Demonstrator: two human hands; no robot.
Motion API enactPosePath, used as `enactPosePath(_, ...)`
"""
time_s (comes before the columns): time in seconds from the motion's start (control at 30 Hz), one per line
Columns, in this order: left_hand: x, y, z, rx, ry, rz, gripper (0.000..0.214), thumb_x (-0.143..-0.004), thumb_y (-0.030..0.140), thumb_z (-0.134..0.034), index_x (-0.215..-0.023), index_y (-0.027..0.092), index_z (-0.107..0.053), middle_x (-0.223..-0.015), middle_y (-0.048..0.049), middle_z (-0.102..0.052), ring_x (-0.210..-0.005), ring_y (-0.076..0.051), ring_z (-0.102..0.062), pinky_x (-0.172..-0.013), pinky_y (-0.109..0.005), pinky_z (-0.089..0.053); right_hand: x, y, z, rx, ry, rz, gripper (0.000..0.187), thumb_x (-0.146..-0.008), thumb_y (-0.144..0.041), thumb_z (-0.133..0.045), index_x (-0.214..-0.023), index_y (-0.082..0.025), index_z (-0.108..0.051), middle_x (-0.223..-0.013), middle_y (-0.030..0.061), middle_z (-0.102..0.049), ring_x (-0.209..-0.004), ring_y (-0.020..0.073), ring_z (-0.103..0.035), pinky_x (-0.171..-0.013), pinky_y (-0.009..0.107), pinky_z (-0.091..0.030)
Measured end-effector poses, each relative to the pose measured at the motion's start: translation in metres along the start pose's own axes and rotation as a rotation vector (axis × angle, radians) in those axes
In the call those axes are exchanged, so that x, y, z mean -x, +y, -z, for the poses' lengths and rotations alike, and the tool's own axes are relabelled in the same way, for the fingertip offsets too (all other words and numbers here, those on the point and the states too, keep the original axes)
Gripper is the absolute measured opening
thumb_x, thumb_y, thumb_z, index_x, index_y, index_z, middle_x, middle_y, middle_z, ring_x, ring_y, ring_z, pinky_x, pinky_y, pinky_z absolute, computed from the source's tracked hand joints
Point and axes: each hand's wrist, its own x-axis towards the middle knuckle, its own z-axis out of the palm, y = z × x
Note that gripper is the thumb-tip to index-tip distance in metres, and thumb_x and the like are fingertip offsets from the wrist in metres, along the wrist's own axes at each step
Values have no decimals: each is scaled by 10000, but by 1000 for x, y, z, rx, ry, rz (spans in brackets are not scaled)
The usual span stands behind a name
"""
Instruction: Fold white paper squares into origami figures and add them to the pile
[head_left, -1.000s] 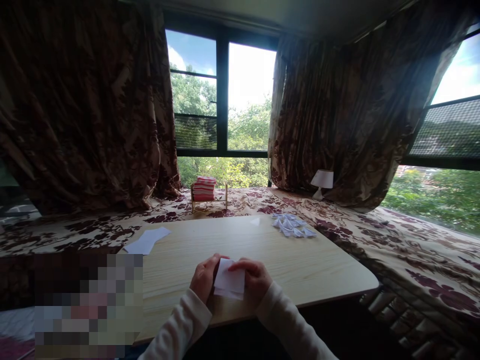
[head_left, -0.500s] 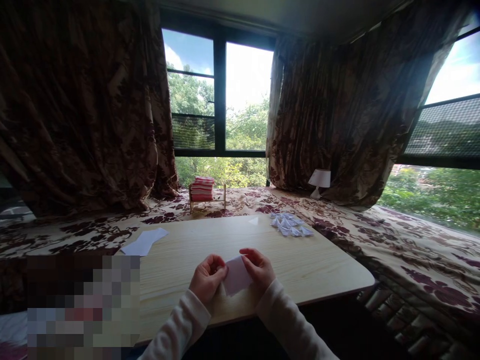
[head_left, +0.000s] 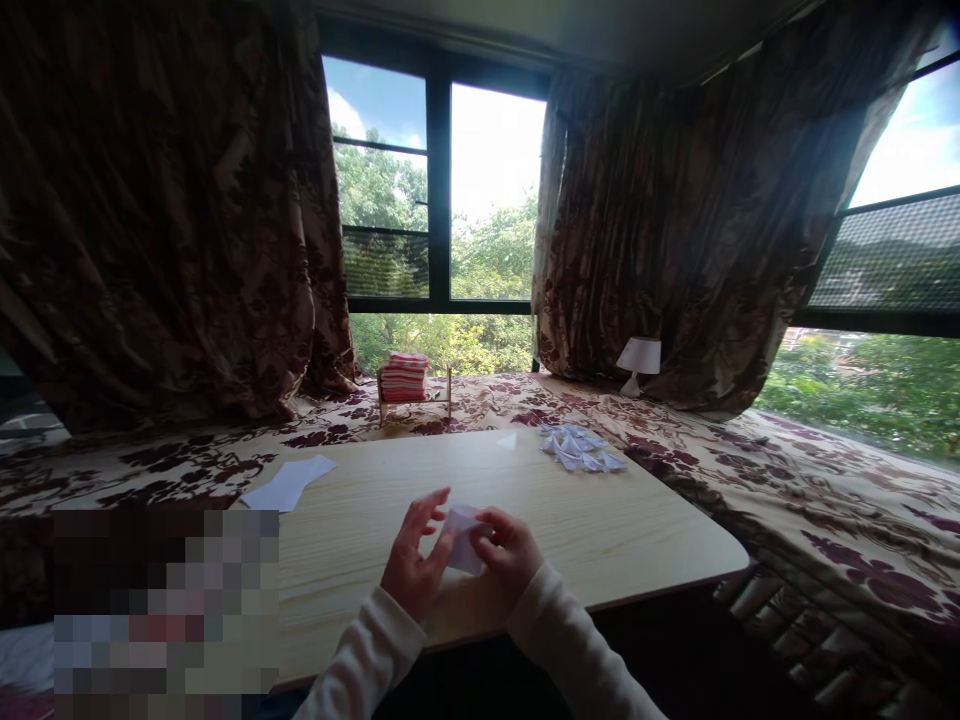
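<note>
A small piece of white paper [head_left: 463, 552] is between my hands, above the near part of the light wooden table [head_left: 360, 570]. My right hand [head_left: 512, 553] pinches its right side, fingers curled over the edge. At the paper's left edge is my left hand [head_left: 415, 555], its fingers raised and apart and its thumb against or very close to the sheet. Whether the thumb presses on it I cannot tell. Several folded white paper pieces [head_left: 576, 450] sit in a cluster at the table's far right. Flat white sheets [head_left: 289, 484] lie at the far left.
Beyond the table, a floral-covered ledge [head_left: 510, 400] bears a small rack with a stack of red-and-white folded cloths [head_left: 405, 378] and a small white lamp [head_left: 639, 358]. Dark curtains [head_left: 180, 200] frame the windows. A blurred patch [head_left: 166, 610] hides the lower left.
My left hand has loosened from its pinch and its fingers have spread upward. My right hand has shifted slightly left and curled further over the paper, which now shows less of its surface.
</note>
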Motion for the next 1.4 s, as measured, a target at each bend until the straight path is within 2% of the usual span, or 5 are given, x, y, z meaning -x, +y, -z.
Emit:
enactPosePath(0.13,-1,-2,0,-70,-80,-41,154,-764,241,-498,-844,181,-615,-885,-47,-587,-825,-167,-556,-706,-283,-461,1,-6,3,102,26,60,42,-649,-185,-552,-660,-154,-577,-573,-20,-520,-512,91,-436,-469,198,-362)
enactPosePath(0.33,-2,-4,-1,-90,-84,-4,175,-743,262,-542,-630,155,-621,-844,-58,-613,-793,-161,-579,-694,-255,-457,1,-9,6,120,88,43,189,-692,-329,-578,-614,-158,-558,-530,-13,-509,-488,101,-439,-464,215,-370)
enactPosePath(0.7,0,-1,-2,-70,-106,10,203,-732,261,-561,-570,148,-607,-705,-47,-620,-694,-151,-585,-680,-249,-452,0,-1,6,12,182,38,172,-699,-332,-599,-691,-160,-585,-618,17,-589,-562,127,-528,-517,229,-434)
enactPosePath(1.1,2,2,-3,-71,-79,31,113,-717,249,-553,-647,162,-573,-666,-16,-598,-652,-141,-554,-645,-253,-463,3,-6,6,55,120,111,130,-725,-281,-588,-680,-160,-602,-662,20,-576,-646,141,-535,-600,251,-446)
enactPosePath(1.4,4,-4,-5,-9,-53,85,127,-699,259,-581,-633,152,-562,-673,-29,-610,-635,-142,-568,-613,-247,-478,4,-8,4,-93,118,24,139,-672,-286,-635,-708,-160,-587,-653,21,-608,-613,143,-557,-589,266,-458)
